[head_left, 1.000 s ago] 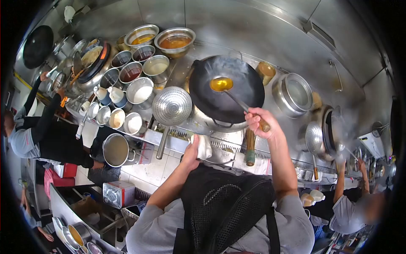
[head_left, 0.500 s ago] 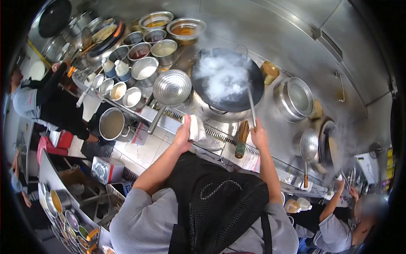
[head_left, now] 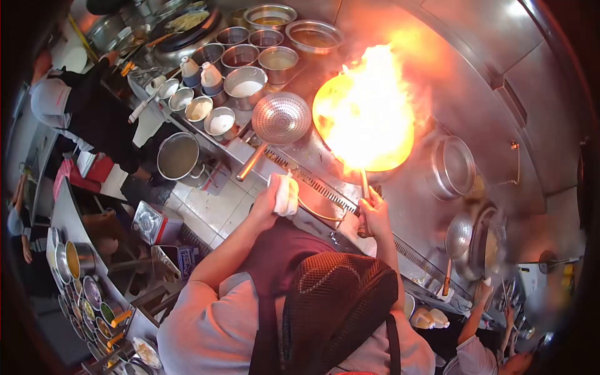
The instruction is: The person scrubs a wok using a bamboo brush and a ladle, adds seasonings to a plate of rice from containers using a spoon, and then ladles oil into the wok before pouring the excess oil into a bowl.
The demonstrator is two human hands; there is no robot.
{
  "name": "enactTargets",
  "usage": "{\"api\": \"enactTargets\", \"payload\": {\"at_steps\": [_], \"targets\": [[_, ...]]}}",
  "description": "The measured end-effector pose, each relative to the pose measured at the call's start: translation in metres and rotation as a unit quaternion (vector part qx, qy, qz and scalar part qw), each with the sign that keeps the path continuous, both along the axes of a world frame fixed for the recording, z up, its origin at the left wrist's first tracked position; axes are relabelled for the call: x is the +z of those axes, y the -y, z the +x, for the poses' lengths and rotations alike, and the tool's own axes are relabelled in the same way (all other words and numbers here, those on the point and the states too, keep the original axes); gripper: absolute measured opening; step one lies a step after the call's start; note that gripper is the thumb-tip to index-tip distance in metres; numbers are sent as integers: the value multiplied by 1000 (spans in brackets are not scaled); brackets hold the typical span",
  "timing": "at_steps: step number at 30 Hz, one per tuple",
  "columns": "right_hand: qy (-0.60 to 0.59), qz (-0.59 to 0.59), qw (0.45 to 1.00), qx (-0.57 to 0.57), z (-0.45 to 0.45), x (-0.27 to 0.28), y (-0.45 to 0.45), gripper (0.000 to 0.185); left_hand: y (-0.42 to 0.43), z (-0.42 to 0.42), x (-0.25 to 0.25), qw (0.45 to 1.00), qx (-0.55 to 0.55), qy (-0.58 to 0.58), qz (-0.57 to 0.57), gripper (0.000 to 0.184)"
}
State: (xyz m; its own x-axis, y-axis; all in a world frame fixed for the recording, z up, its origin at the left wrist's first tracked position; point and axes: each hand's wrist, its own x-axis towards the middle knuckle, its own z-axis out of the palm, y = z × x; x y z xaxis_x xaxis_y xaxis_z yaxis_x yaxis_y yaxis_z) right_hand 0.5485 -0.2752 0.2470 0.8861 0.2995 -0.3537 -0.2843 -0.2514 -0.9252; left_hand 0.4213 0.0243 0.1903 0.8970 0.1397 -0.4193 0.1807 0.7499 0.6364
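Observation:
Tall bright flames fill the black wok (head_left: pixel 320 119) and hide its inside. My right hand (head_left: pixel 374 214) is closed round the handle of a ladle (head_left: pixel 365 186), whose bowl is lost in the fire. My left hand (head_left: pixel 265 199) grips a folded white cloth (head_left: pixel 286 195) in front of the stove edge, apart from the wok. A perforated strainer (head_left: pixel 281 117) lies just left of the wok, its handle pointing towards my left hand.
Metal pots of sauces and powders (head_left: pixel 245 86) stand at the left, below two wide bowls. A stacked metal pot (head_left: pixel 451 167) is right of the wok. Co-workers stand at far left and lower right. A large stockpot (head_left: pixel 178 156) sits lower left.
The wok held dark metal, then white smoke, and now large flames. My right hand has drawn back from above the wok's near edge. The whole view has shifted and turned.

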Motion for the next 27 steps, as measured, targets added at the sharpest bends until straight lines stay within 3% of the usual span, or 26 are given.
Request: {"api": "enactTargets", "payload": {"at_steps": [1,3,6,9,10,13,15,17,18,19,21,25,27], "targets": [[-2,-1,1000,5,2,-8,2,51,-4,-2,3,1000,3,-6,13,67],[257,-245,934,44,3,-25,16,60,-16,-11,13,1000,8,-7,19,67],[207,-317,926,3,-25,3,34,64,-39,-22,29,999,32,-2,43,66],[301,-423,855,-16,-50,-13,64,66,-74,-27,33,998,-2,53,31,65],[315,-457,831,-27,-55,-18,68,66,-83,-25,33,999,23,23,33,62],[258,-475,840,-45,-55,-3,43,67,-113,-10,42,999,21,10,33,60],[267,-463,842,-68,-47,-4,8,66,-135,2,35,1000,10,10,23,59],[312,-368,871,-95,-23,-14,-31,63,-158,18,16,998,-30,59,6,57],[208,-274,930,-131,-14,12,-76,60,-166,25,31,998,-34,45,10,56],[211,-273,929,-135,5,14,-107,60,-170,37,33,998,-37,49,11,56],[180,-61,970,-152,44,17,-162,60,-181,53,34,998,35,8,45,51],[111,67,983,-129,140,52,-279,62,-232,56,27,994,-90,46,43,49],[107,65,985,-120,206,42,-322,56,-248,57,28,992,-101,70,22,50]]}}
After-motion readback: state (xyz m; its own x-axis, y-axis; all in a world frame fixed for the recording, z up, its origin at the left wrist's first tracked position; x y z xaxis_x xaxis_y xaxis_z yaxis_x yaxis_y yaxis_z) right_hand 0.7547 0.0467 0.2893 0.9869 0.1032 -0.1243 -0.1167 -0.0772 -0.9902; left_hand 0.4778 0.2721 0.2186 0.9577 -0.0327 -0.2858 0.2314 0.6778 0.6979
